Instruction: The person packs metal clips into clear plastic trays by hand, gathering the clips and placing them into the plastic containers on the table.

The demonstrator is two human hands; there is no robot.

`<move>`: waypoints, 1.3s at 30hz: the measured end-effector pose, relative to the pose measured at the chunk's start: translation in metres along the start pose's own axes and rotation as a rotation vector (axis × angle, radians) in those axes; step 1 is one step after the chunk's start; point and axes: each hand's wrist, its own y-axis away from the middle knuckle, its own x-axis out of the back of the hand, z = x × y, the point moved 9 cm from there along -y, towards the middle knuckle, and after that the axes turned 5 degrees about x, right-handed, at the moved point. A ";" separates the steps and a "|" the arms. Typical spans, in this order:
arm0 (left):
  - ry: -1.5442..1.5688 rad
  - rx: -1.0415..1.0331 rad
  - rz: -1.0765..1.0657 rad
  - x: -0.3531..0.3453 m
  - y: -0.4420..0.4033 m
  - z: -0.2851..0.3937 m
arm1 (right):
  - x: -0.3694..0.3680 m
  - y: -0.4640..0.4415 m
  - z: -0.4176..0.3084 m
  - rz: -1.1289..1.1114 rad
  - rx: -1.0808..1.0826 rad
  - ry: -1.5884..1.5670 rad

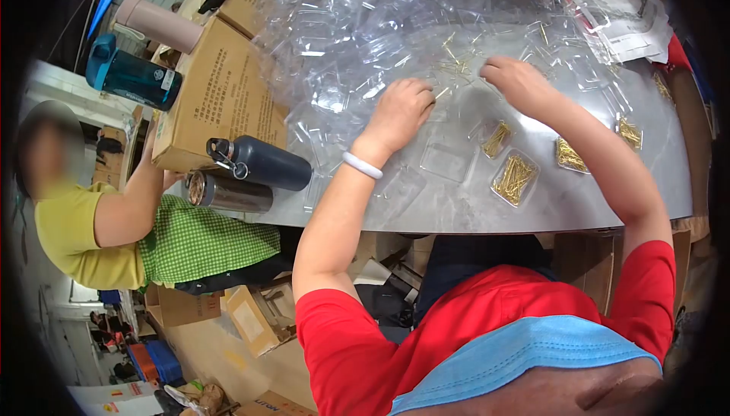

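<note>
Gold pins [458, 66], thin, shiny, btwn L hand [403, 109] & R hand [520, 85]; can't tell grips.

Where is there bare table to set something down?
Bare tabletop lies between the near edge and the clear tray, left of the nearest gold-pin box; another patch sits between the right forearm and the table's right edge. The far side is crowded with piled clear plastic.

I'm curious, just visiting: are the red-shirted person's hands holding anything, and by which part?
It cannot be told for sure. A gold pin shows right by the left hand, perhaps pinched by one end; the right hand shows nothing clearly held.
</note>
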 end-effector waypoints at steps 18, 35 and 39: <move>0.006 -0.028 0.027 0.014 0.020 -0.011 | -0.006 0.021 0.003 -0.171 0.106 -0.071; -0.058 0.063 -0.005 0.011 0.023 -0.017 | -0.030 0.024 0.006 -0.139 0.245 -0.151; -0.081 0.083 0.053 0.007 0.015 -0.021 | -0.008 0.041 0.020 -0.235 0.055 -0.248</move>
